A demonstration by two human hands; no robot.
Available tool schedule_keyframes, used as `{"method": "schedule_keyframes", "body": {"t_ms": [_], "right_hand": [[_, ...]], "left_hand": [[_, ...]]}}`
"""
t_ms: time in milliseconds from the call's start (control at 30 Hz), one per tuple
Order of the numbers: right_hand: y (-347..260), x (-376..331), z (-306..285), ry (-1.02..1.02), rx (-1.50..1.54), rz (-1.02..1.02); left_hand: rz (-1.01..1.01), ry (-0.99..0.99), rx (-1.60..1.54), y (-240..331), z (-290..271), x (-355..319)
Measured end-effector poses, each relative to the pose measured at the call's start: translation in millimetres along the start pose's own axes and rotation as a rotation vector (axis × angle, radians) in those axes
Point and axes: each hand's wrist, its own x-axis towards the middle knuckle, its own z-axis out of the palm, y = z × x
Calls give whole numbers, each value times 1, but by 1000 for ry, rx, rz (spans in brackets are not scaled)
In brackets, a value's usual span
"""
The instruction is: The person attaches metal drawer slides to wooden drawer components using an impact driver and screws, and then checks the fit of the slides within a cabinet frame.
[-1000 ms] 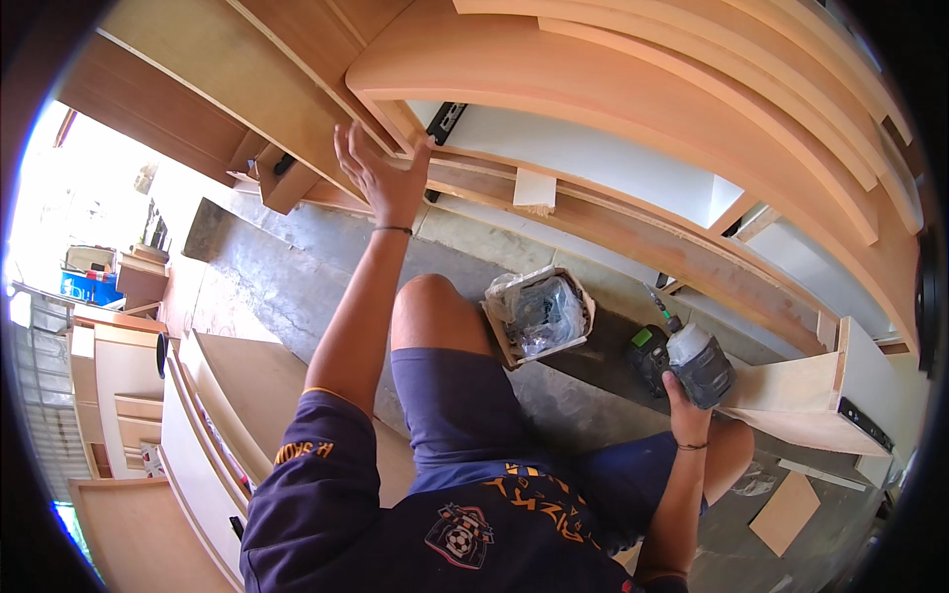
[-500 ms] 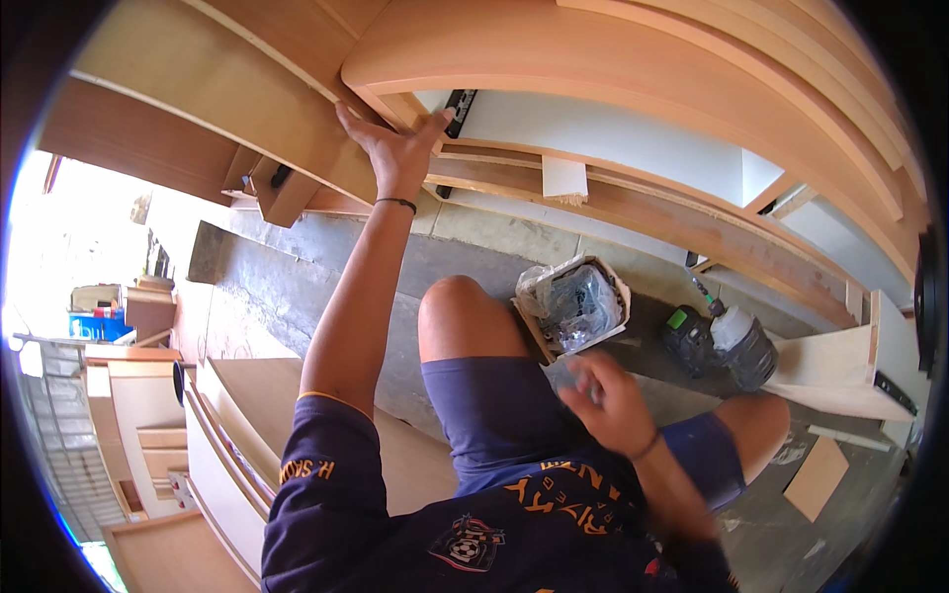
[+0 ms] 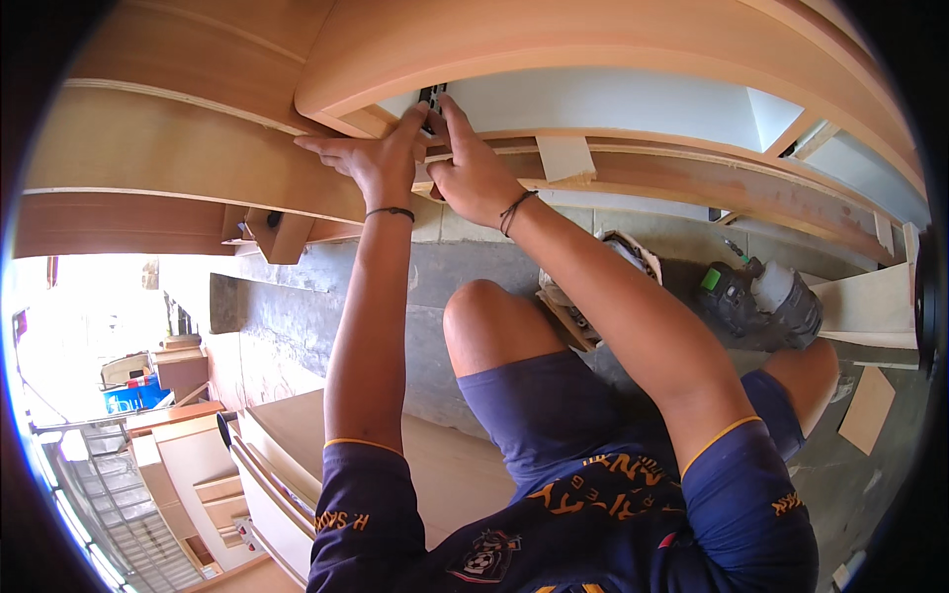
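A small black fitting sits far up under the curved wooden panel, not visibly fastened. The left hand presses flat beside it, grip open, holding nothing. The right hand pinches it with closed fingers. The power tool lies untouched on the floor at right.

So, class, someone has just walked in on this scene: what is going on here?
A person sits on the floor with both arms raised to a wooden cabinet frame. The left hand and right hand meet at a small black fitting on the frame's underside, fingers pressed around it. A power drill lies unheld on the floor by the right knee, next to a small box of bits.
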Motion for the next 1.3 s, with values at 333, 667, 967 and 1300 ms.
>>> {"method": "schedule_keyframes", "body": {"t_ms": [333,667,967,1300], "right_hand": [[-26,24,-15,-11,193,83],[3,20,4,121,-5,5],[-17,53,-9,183,209,193],[-16,-7,1,90,7,97]], "left_hand": [[46,-12,-40,-8,1,5],[24,-8,-14,-4,3,4],[9,-5,-73,-8,-2,5],[-56,-57,-94,-6,-3,3]]}}
